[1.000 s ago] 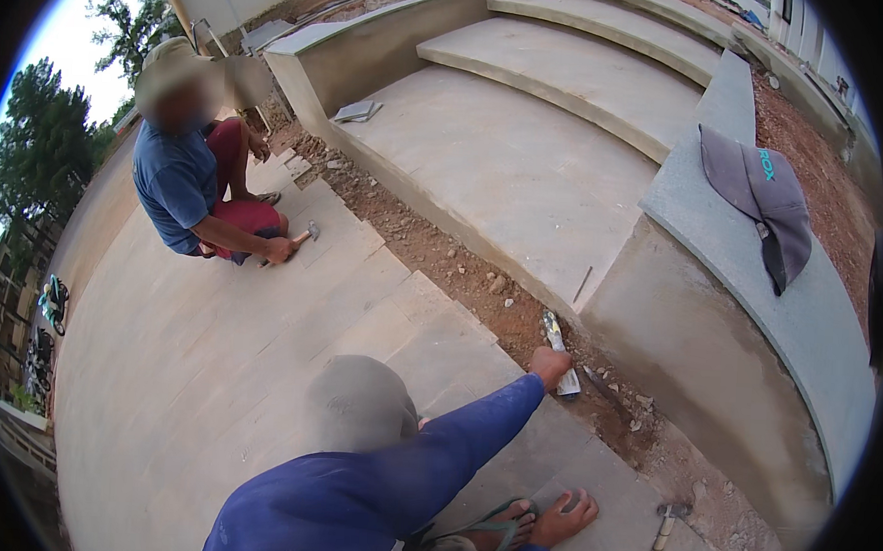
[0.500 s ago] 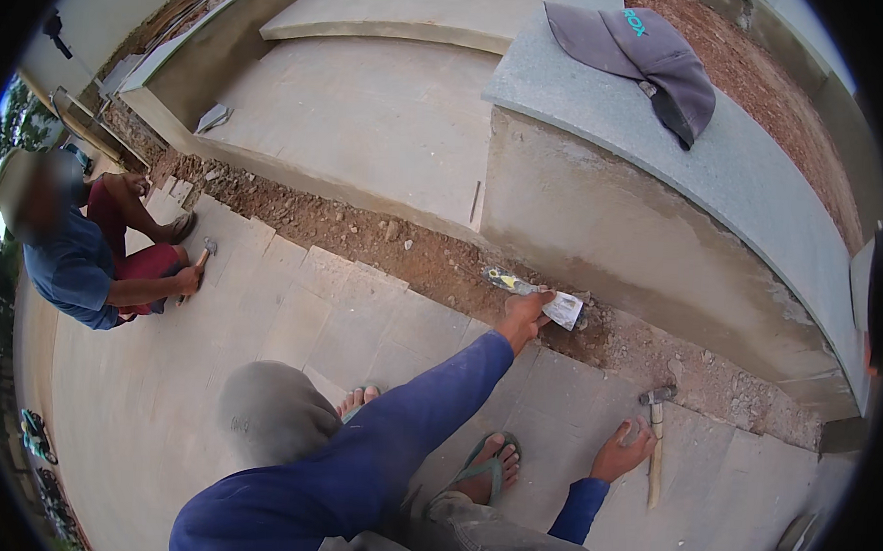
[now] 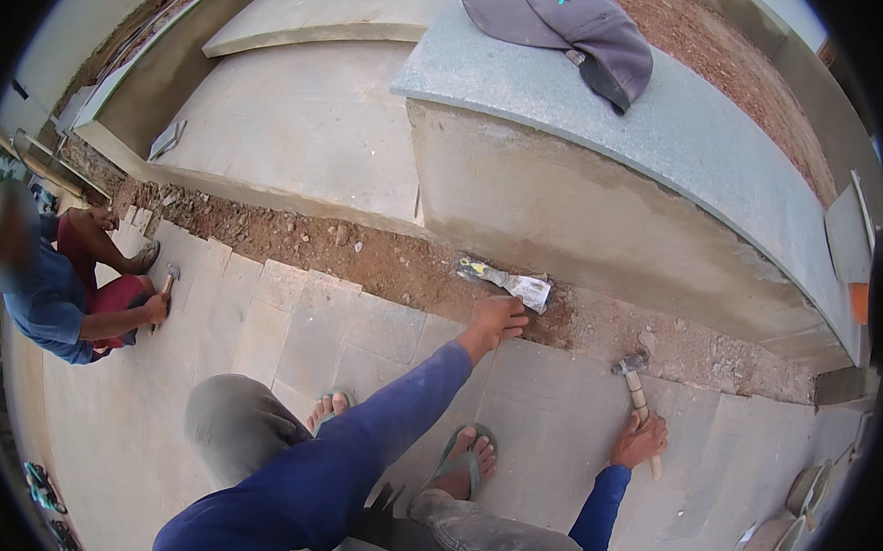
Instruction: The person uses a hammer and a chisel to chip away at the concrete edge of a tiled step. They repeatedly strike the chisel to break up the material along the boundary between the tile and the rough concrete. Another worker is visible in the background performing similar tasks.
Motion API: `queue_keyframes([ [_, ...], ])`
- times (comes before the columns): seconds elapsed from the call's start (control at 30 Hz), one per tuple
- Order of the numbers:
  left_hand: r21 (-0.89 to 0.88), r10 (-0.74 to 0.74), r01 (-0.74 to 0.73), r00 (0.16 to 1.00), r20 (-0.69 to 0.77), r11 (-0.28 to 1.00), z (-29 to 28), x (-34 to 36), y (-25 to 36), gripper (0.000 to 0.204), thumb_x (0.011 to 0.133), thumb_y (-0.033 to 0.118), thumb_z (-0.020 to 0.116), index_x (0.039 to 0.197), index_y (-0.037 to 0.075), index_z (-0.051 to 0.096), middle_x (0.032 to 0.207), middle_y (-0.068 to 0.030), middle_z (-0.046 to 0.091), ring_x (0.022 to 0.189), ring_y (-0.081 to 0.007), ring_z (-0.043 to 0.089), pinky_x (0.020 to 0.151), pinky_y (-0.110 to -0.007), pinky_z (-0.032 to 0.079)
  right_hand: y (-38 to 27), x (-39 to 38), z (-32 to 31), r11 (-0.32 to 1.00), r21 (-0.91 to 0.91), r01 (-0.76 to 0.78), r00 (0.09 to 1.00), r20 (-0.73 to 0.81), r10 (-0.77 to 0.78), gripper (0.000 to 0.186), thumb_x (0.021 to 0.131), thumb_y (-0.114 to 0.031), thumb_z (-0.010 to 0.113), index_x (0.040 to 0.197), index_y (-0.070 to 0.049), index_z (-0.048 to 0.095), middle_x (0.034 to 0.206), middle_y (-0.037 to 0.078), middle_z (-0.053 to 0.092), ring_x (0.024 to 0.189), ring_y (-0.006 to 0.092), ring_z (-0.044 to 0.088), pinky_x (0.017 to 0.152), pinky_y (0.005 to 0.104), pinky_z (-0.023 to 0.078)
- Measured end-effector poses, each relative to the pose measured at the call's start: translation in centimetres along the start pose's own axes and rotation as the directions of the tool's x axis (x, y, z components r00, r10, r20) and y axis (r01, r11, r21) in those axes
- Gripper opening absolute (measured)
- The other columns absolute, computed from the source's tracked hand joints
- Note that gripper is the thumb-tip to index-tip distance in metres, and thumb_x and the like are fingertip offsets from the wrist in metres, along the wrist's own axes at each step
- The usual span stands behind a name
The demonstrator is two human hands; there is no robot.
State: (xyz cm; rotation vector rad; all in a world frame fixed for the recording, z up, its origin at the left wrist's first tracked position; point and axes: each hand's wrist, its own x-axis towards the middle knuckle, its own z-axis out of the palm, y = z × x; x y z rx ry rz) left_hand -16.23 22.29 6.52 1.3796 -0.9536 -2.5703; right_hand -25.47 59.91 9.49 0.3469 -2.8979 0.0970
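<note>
My left hand (image 3: 497, 322) is over the edge of the paving with its fingers loosely apart and nothing in them. Just beyond it a trowel-like tool (image 3: 505, 280), with a yellow and dark handle and a pale, flat blade, lies in the soil strip. My right hand (image 3: 639, 440) is wrapped round the wooden handle of a hammer (image 3: 638, 387). The hammer's metal head points away from me, close to the paving edge.
Pale paving slabs (image 3: 361, 321) border a soil strip (image 3: 296, 232) along a low wall (image 3: 583, 203). A grey cap (image 3: 570, 30) rests on the wall's stone top. At left, a person (image 3: 57, 269) sits low, holding another hammer (image 3: 168, 285). Buckets (image 3: 780, 536) stand at lower right.
My left hand has let go of the trowel-like tool and drawn back slightly. My right hand has closed on the hammer handle. The whole view has shifted, moving the surroundings leftward.
</note>
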Motion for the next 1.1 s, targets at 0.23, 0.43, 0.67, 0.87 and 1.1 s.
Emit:
queue_keyframes([
  [0.23, 0.098, 0.100, -0.093, 0.993, -0.061, 0.991, -4.1, -4.1, -5.2, 0.023, 0.091, 0.017, 0.067, 0.112, 0.009, 0.066, 0.090, -0.0007, 0.069, 0.075, -0.0142, 0.065, 0.063, -0.033, 0.053, -10.9, 7.3, 0.0, 0.822, 0.292, 0.489, 0.869, -0.081, -0.489, 0.038, 0.079, -0.020, 0.076, 0.112, -0.005, 0.065, 0.105, 0.014, 0.057, 0.108, 0.0347, 0.051, 0.097, 0.0486, 0.034],
  [0.43, 0.305, 0.370, -0.306, 0.911, -0.182, 0.902, -4.2, -6.6, -5.1, 0.029, 0.083, 0.008, 0.075, 0.111, 0.003, 0.068, 0.082, -0.0007, 0.069, 0.071, -0.0101, 0.063, 0.065, -0.026, 0.052, -16.5, 10.4, 3.4, 0.674, 0.357, 0.646, 0.749, -0.132, -0.649, 0.036, 0.075, -0.018, 0.079, 0.106, -0.004, 0.066, 0.106, 0.015, 0.056, 0.108, 0.0367, 0.051, 0.098, 0.0484, 0.034],
  [0.67, 0.350, 0.289, -0.248, 0.955, -0.070, 0.903, -4.2, -7.4, -4.6, 0.030, 0.085, 0.015, 0.077, 0.110, 0.001, 0.070, 0.090, -0.0035, 0.073, 0.081, -0.0097, 0.068, 0.073, -0.024, 0.053, -17.5, 11.7, 6.3, 0.650, 0.561, 0.513, 0.805, -0.052, -0.590, 0.052, 0.064, -0.009, 0.085, 0.112, -0.001, 0.065, 0.110, 0.016, 0.054, 0.111, 0.0380, 0.049, 0.097, 0.0492, 0.040],
  [0.87, 0.134, 0.179, -0.194, 0.977, 0.112, 0.972, -2.4, -5.6, -4.4, 0.030, 0.089, 0.028, 0.075, 0.102, 0.002, 0.071, 0.090, -0.0045, 0.073, 0.079, -0.0132, 0.070, 0.073, -0.027, 0.055, -20.0, 9.4, 2.6, 0.686, 0.528, 0.500, 0.826, -0.054, -0.561, 0.057, 0.067, -0.006, 0.084, 0.120, 0.000, 0.062, 0.119, 0.019, 0.051, 0.114, 0.0376, 0.049, 0.101, 0.0461, 0.040],
  [1.1, 0.433, 0.022, 0.022, 0.995, -0.097, 0.901, -2.1, -15.9, 0.6, 0.049, 0.084, 0.053, 0.073, 0.075, 0.005, 0.067, 0.073, -0.0089, 0.071, 0.065, -0.0166, 0.069, 0.063, -0.032, 0.053, -20.2, 3.9, -6.8, 0.895, 0.434, 0.105, 0.825, 0.464, -0.322, 0.050, 0.078, -0.017, 0.077, 0.123, -0.003, 0.061, 0.124, 0.024, 0.057, 0.118, 0.0394, 0.055, 0.100, 0.0469, 0.044],
])
